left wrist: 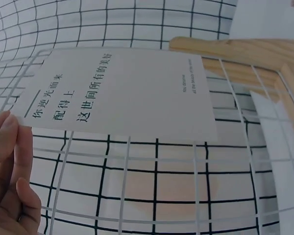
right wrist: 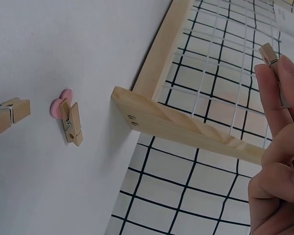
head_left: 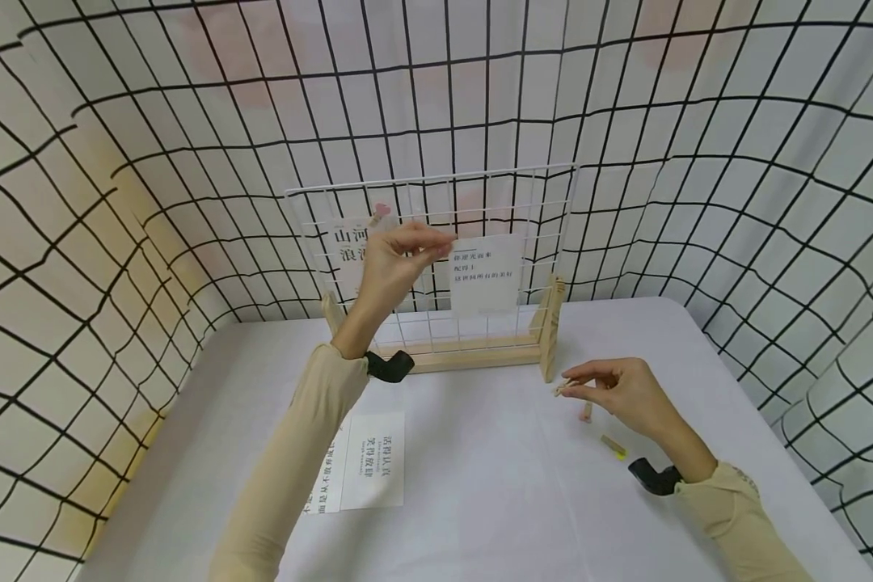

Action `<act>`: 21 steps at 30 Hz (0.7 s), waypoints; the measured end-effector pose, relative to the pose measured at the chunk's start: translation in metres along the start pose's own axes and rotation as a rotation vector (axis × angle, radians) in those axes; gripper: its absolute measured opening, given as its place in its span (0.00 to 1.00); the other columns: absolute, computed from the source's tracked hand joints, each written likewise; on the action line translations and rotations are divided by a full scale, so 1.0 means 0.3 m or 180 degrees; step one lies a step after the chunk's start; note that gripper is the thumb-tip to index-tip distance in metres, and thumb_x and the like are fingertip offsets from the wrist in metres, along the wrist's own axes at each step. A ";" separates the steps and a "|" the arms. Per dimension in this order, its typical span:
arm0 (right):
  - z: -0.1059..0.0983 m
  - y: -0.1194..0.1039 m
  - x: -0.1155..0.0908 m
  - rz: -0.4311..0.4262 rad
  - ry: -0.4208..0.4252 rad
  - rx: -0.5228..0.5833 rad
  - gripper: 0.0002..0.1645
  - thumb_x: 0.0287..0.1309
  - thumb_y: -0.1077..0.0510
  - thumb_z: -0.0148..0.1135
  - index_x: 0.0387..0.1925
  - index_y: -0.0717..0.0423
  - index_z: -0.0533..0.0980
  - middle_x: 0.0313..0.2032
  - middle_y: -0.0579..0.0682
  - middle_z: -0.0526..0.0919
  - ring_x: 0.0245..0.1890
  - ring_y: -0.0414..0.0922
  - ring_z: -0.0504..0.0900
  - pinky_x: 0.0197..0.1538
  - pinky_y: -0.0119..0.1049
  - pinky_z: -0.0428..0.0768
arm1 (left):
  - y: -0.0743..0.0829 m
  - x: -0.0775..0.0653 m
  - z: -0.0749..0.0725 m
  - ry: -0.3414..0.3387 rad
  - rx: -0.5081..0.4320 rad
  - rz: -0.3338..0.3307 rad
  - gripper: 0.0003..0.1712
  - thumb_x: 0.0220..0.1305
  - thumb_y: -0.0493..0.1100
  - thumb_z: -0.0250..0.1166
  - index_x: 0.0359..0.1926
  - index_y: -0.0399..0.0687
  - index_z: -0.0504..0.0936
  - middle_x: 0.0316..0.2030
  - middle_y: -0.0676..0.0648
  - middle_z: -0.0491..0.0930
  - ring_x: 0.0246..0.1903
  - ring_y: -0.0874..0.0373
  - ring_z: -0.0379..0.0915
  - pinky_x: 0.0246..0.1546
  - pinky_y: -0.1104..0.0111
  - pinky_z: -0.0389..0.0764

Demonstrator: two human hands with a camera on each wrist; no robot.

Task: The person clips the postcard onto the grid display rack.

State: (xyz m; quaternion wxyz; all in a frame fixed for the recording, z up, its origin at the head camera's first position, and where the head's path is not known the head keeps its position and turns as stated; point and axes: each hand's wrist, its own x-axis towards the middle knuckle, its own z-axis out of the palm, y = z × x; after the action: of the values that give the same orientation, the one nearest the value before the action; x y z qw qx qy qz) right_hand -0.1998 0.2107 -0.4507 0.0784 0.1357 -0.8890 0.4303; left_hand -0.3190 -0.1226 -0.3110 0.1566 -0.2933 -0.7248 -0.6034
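My left hand (head_left: pixel 400 263) pinches the upper left corner of a white card (head_left: pixel 486 295) printed with Chinese text. The card lies against a white wire grid rack (head_left: pixel 546 218) on a wooden stand (head_left: pixel 473 357). In the left wrist view, thumb and fingertip grip that corner of the card (left wrist: pixel 152 93). My right hand (head_left: pixel 626 396) is above the table, right of the stand, with a small wooden clothespin (right wrist: pixel 268 53) between thumb and fingers. Another printed card (head_left: pixel 339 275) hangs at the rack's left, under a clothespin with a pink heart (head_left: pixel 381 210), partly behind my left hand.
Two clothespins lie on the white table (head_left: pixel 495 485): one with a pink heart (right wrist: pixel 61 104), another with a yellow end (head_left: pixel 614 446). Printed cards (head_left: pixel 374 465) lie front left, partly behind my left sleeve. Black wire mesh (head_left: pixel 480 81) stands around the table's back and sides.
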 end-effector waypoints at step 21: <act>0.002 -0.024 0.008 -0.0305 0.0079 -0.0076 0.10 0.50 0.57 0.81 0.36 0.48 0.90 0.17 0.38 0.79 0.17 0.35 0.65 0.18 0.31 0.64 | 0.029 0.051 0.048 0.0521 0.0743 0.0336 0.06 0.64 0.32 0.71 0.38 0.42 0.93 0.36 0.45 0.87 0.35 0.59 0.79 0.32 0.76 0.72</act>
State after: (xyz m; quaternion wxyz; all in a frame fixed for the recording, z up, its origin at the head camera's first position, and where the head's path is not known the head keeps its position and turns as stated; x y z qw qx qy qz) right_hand -0.1999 0.2056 -0.4452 0.1116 0.1718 -0.8855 0.4171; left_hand -0.3237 -0.1042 -0.2986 0.2798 -0.2606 -0.7584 -0.5279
